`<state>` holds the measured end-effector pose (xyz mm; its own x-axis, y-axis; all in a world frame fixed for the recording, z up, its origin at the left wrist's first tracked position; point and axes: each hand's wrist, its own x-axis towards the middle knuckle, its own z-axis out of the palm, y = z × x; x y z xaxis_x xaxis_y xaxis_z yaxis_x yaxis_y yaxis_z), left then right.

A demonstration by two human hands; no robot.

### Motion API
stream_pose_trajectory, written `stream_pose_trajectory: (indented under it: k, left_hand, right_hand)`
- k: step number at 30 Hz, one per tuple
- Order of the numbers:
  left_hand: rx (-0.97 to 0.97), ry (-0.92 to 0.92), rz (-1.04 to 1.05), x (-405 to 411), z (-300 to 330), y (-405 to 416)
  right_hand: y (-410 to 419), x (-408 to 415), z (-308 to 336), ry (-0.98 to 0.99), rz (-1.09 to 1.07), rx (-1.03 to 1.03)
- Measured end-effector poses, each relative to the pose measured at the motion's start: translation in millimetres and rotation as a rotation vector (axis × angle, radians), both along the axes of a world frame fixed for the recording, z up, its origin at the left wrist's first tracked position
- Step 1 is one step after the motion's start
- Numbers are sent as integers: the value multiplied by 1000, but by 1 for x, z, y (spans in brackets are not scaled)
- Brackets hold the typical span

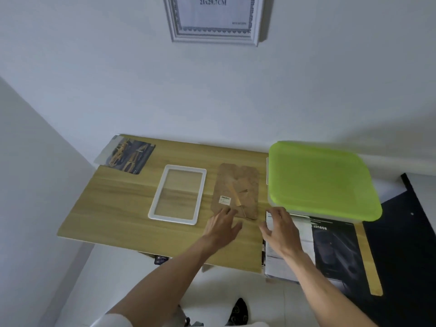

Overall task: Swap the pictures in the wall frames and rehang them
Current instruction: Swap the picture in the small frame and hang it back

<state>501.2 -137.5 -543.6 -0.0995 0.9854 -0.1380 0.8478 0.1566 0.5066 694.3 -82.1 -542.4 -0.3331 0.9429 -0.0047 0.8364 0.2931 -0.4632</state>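
While both arms reach out over the near edge of the table, I read the left hand as relaxed and spread, fingertips just touching the near end of the brown backing board, gripping nothing. Right hand spread too, fingers loosely bent, hovering over a printed sheet that lies beside the board; holds nothing.

Left of the board lies the small white frame, flat, empty, wood grain showing through the pane. Farther back, at the far-left corner, a picture of yellow cars lies loose. Green-lidded box at the right, partly over the sheet.

On the wall above, the large ornate frame hangs with only a size-label insert.

My call: early-middle. Small frame is down and stripped; still left are putting in a new picture, closing the back, rehanging, and the big frame looks untouched.
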Motion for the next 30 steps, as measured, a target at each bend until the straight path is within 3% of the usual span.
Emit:
stream_pose_trajectory:
  k: [12, 19, 30]
  left_hand:
    - [113, 27, 228, -214, 17, 12]
    - [5, 93, 318, -352, 11, 12]
    - [-106, 221, 191, -472, -28, 17]
  right_hand:
    - [43, -223, 29, 49, 139, -35]
    - [53, -355, 24, -19, 297, -112]
    - [40, -500, 2, -248, 487, -233]
